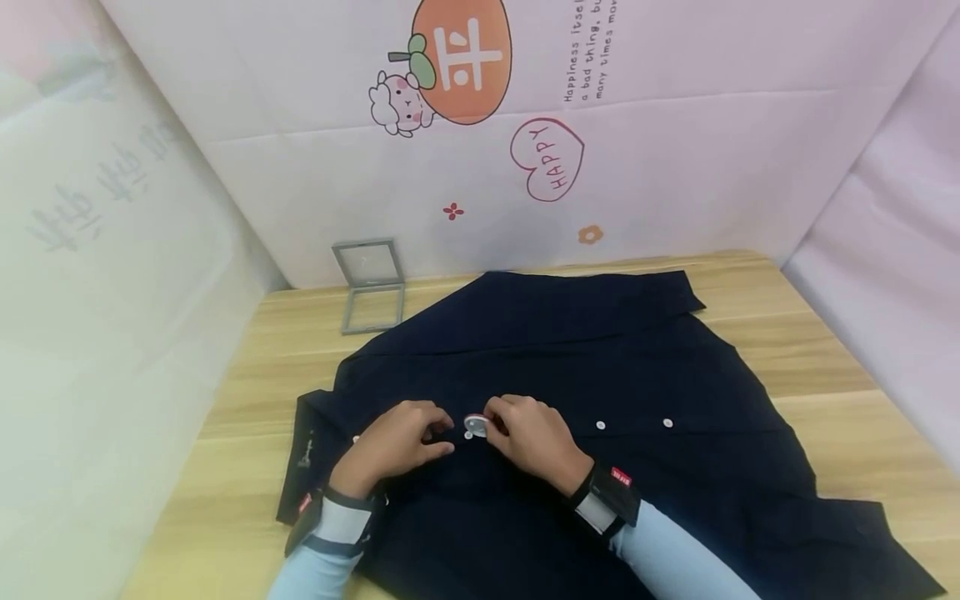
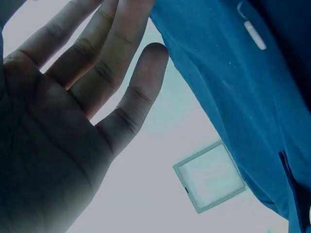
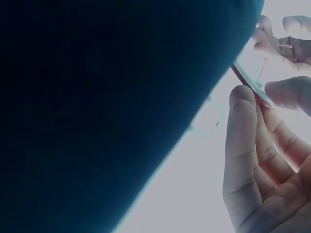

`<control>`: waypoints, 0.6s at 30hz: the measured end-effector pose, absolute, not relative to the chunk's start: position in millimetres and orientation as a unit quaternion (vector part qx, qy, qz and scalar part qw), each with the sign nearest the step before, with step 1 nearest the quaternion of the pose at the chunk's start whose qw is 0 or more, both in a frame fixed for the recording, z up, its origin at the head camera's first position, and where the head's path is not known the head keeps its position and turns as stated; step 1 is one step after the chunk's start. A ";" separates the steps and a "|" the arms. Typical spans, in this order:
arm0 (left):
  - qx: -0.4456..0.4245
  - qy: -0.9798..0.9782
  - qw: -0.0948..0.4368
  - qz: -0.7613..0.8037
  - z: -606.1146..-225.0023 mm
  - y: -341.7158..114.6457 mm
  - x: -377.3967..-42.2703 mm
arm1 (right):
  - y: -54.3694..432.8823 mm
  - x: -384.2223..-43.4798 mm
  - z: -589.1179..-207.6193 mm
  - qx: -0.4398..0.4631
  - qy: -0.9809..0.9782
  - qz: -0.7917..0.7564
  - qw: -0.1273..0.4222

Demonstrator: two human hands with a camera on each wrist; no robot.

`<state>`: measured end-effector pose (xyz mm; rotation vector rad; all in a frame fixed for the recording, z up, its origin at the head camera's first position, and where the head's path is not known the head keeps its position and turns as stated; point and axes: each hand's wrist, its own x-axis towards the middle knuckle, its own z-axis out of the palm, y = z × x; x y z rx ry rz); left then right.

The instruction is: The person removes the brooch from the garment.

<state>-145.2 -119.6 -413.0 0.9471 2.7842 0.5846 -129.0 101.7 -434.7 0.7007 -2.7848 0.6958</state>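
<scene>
Red rims the pale round disc (image 1: 476, 425), which I see pinched between the right hand's (image 1: 528, 437) thumb and fingers, above the navy shirt (image 1: 645, 475). Just beside that pinch sits a white button (image 1: 468, 435); left of it, the left hand (image 1: 397, 442) keeps thumb and fingers apart. Beyond both, leftward, stands an open grey case (image 1: 402, 296).

One shirt (image 1: 555, 375), one disc (image 1: 475, 423), one frame (image 1: 375, 287)

backdrop (image 1: 300, 100) | heart (image 1: 547, 158): "HAPPY" | orange fruit (image 1: 468, 62): "平" | lettering (image 1: 587, 54): "Happiness", "many times"
</scene>
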 end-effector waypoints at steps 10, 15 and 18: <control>0.268 0.933 0.017 0.240 -408.1 -104.0 -154.3 | 116.2 -146.1 -429.2 0.215 -0.932 0.273 0.103; 0.248 0.934 -0.007 0.258 -405.4 -94.9 -159.1 | 123.3 -155.2 -426.3 0.207 -0.928 0.292 0.105; 0.248 0.932 -0.009 0.265 -403.9 -88.8 -162.3 | 127.4 -159.3 -423.8 0.203 -0.927 0.294 0.109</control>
